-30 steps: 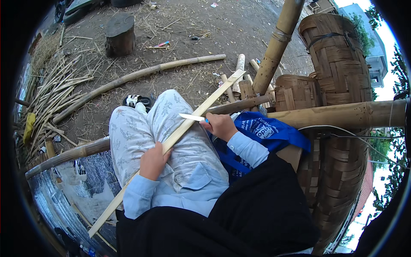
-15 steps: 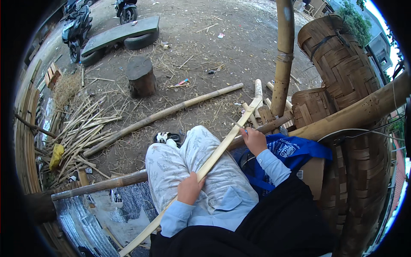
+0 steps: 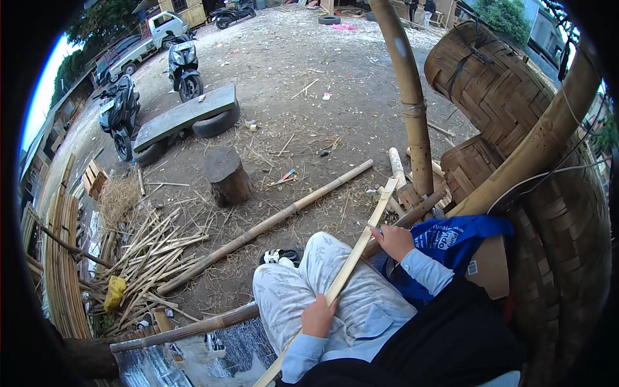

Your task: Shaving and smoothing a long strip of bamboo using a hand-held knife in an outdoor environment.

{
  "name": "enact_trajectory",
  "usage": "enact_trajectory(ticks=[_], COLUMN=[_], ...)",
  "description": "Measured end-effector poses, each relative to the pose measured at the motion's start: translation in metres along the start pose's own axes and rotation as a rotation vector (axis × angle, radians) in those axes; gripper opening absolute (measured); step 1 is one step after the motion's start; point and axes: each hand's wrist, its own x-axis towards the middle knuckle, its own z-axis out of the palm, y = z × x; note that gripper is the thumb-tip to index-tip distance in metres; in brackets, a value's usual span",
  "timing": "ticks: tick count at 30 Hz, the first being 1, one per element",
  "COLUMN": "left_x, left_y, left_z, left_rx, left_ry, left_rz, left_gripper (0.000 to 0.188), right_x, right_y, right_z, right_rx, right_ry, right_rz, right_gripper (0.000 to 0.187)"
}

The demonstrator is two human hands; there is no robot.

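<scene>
A long, pale, flat bamboo strip [image 3: 351, 263] lies slantwise across my thighs, its far end past my right knee and its near end down by my left forearm. My left hand [image 3: 318, 316] is closed around the strip over my lap. Farther up, my right hand [image 3: 394, 242] is closed beside the strip's right edge, gripping what looks like a small knife [image 3: 371, 226]. Its thin blade sits at the strip; the handle is mostly hidden by my fingers.
A bamboo post [image 3: 414, 122] and a slanting bamboo pole [image 3: 541, 145] stand close on the right, near a blue bag [image 3: 445, 235] and woven bamboo rolls [image 3: 490, 77]. Ahead are a bamboo pole [image 3: 271, 222], a stump [image 3: 227, 177] and, leftward, scattered sticks [image 3: 161, 251].
The view has tilted up and shifted left, so more of the yard, with a parked truck, shows. Both hands keep their holds, with little visible change against the strip.
</scene>
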Motion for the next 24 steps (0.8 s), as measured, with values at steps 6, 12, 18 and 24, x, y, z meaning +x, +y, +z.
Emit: enact_trajectory(ticks=[6, 12, 18, 24], left_x=[0.003, -0.003, 0.002, -0.007], left_y=[0.004, 0.005, 0.001, -0.005], left_z=[-0.006, -0.003, 0.005, -0.006], left_rx=[-0.009, -0.008, 0.057, 0.096], left_ry=[-0.066, -0.025, 0.039, 0.023], left_rz=[-0.048, -0.052, 0.004, -0.093], left_gripper=[0.042, 0.043, 0.042, 0.044], right_x=[-0.029, -0.027, -0.01, -0.033], right_y=[-0.02, -0.006, 0.016, -0.036], right_z=[0.004, 0.003, 0.002, 0.009], right_rx=[0.062, -0.039, -0.07, 0.094], right_ry=[-0.087, 0.01, 0.028, -0.138], right_rz=[-0.166, -0.139, -0.006, -0.257], right_gripper=[0.051, 0.047, 0.048, 0.046])
